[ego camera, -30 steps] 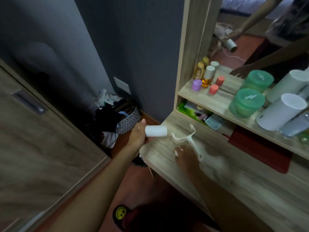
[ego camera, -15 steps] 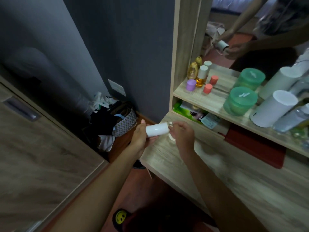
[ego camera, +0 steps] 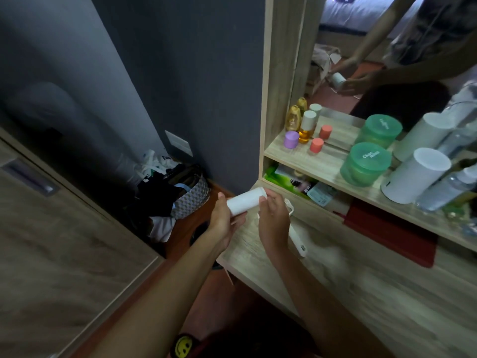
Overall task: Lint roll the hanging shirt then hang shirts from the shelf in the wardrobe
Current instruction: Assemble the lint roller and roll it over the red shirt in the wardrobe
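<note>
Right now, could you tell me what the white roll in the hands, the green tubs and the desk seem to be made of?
The roll looks like matte white paper wound in a cylinder, though plastic is possible. The green tubs look like translucent plastic: light passes through their walls. The desk shows pale printed wood grain with a smooth edge, probably laminate board.

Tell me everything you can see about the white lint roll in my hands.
The white lint roll is a plain, smooth cylinder, seemingly paper-wrapped, detached from its white handle. It lies roughly level, tilted up to the right, above the edge of the wooden tabletop. The left hand grips its left end; the right hand touches its right end and holds the handle. The mirror reflects it.
</note>
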Available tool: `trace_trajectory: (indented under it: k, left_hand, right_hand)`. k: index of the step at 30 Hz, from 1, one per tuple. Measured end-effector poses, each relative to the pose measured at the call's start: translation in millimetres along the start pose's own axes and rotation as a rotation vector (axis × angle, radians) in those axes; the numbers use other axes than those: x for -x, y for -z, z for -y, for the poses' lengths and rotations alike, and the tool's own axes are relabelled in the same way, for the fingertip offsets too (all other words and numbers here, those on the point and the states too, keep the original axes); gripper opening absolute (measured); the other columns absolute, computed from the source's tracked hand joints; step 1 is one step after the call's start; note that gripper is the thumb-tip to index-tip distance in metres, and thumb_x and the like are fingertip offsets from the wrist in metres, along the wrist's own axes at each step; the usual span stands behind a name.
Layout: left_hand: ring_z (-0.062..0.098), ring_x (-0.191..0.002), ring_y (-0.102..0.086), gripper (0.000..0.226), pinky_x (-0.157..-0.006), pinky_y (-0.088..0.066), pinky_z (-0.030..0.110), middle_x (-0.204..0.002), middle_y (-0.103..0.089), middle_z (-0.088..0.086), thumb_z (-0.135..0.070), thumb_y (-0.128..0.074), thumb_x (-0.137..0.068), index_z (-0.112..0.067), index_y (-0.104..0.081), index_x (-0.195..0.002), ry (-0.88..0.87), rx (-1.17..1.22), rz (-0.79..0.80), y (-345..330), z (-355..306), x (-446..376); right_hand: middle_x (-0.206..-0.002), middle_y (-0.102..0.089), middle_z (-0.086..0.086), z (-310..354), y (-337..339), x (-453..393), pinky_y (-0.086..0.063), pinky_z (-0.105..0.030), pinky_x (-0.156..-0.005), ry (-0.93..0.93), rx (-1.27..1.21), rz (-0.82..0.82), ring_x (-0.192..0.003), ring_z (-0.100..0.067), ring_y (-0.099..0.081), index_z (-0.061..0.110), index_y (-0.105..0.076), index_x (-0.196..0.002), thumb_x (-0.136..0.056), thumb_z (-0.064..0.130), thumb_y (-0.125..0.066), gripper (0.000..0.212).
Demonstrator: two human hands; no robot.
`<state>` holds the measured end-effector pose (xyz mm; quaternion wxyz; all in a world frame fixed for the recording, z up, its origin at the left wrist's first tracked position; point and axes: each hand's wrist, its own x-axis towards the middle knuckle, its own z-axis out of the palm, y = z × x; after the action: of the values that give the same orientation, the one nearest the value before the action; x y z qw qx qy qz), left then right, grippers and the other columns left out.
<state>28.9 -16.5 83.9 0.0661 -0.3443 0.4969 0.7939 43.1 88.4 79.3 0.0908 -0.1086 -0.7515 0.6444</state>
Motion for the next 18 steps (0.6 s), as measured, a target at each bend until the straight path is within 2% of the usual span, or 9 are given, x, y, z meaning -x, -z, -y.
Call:
trace_trajectory:
  k: [2, 4, 7, 10, 12, 15, 18]
  left_hand:
    - [0.016, -0.055, -0.052, 0.036, -0.042, -0.043, 0.023, -0.078, -0.057, 0.011, -0.041, -0.036, -0.1, -0.009, -0.054, -0.097, 0.004, -0.022, -0.037, 0.0, -1.5, 2.2]
    - [0.013, -0.052, -0.046, 0.03, -0.037, -0.034, 0.02, -0.075, -0.054, 0.009, -0.037, -0.04, -0.098, -0.011, -0.054, -0.093, 0.002, -0.062, -0.066, -0.1, -2.1, 2.0]
    - [0.012, -0.052, -0.046, 0.026, -0.04, -0.033, 0.021, -0.077, -0.056, 0.007, -0.038, -0.044, -0.096, -0.015, -0.055, -0.088, -0.004, -0.089, -0.076, -1.0, -4.3, 0.5]
    - [0.011, -0.049, -0.044, 0.027, -0.04, -0.033, 0.021, -0.074, -0.054, 0.007, -0.036, -0.042, -0.097, -0.012, -0.054, -0.092, -0.007, -0.088, -0.062, -4.4, -5.7, 3.7]
    - [0.011, -0.047, -0.044, 0.028, -0.039, -0.034, 0.019, -0.071, -0.053, 0.008, -0.034, -0.04, -0.099, -0.01, -0.053, -0.096, -0.009, -0.069, -0.046, -8.1, -6.1, 7.8]
    - [0.011, -0.047, -0.05, 0.028, -0.042, -0.038, 0.02, -0.072, -0.056, 0.009, -0.034, -0.038, -0.099, -0.01, -0.053, -0.098, -0.034, -0.099, -0.024, -12.5, -7.7, 12.2]
    - [0.013, -0.062, -0.054, 0.027, -0.05, -0.038, 0.023, -0.083, -0.059, 0.008, -0.031, -0.042, -0.096, -0.01, -0.058, -0.103, -0.151, -0.4, -0.035, -7.3, -8.5, 11.0]
  right_hand:
    - [-0.089, -0.059, 0.025, -0.2, 1.8, -3.2, -0.055, -0.035, -0.081, 0.006, 0.005, 0.004, -0.087, 0.005, -0.059, 0.018, -0.063, -0.112, -0.097, 0.02, -0.051, 0.02]
    - [-0.087, -0.061, 0.022, -0.4, 4.5, -6.2, -0.057, -0.041, -0.082, 0.003, -0.017, -0.006, -0.085, 0.003, -0.061, 0.018, -0.064, -0.105, -0.095, 0.018, -0.053, 0.015]
    - [-0.084, -0.064, 0.019, -1.0, 7.5, -12.7, -0.058, -0.042, -0.082, -0.035, -0.07, -0.01, -0.082, 0.003, -0.063, 0.019, -0.065, -0.096, -0.094, 0.017, -0.055, 0.011]
    - [-0.086, -0.066, 0.016, 1.3, 9.4, -16.2, -0.058, -0.039, -0.081, 0.013, -0.038, -0.006, -0.087, -0.005, -0.066, 0.018, -0.066, -0.095, -0.093, 0.015, -0.055, 0.011]
    - [-0.089, -0.066, 0.014, 2.4, 10.1, -15.9, -0.056, -0.03, -0.078, 0.059, -0.02, -0.019, -0.089, -0.008, -0.066, 0.016, -0.065, -0.098, -0.094, 0.015, -0.055, 0.011]
    - [-0.093, -0.066, 0.01, 2.0, 9.5, -16.5, -0.051, -0.015, -0.072, 0.011, -0.083, 0.0, -0.087, 0.002, -0.063, 0.019, -0.061, -0.099, -0.091, 0.016, -0.061, 0.009]
    - [-0.109, -0.067, -0.004, 2.1, 10.2, -22.9, -0.059, -0.029, -0.078, -0.139, -0.284, 0.087, -0.1, -0.014, -0.066, 0.026, -0.06, -0.093, -0.088, 0.014, -0.064, 0.013]
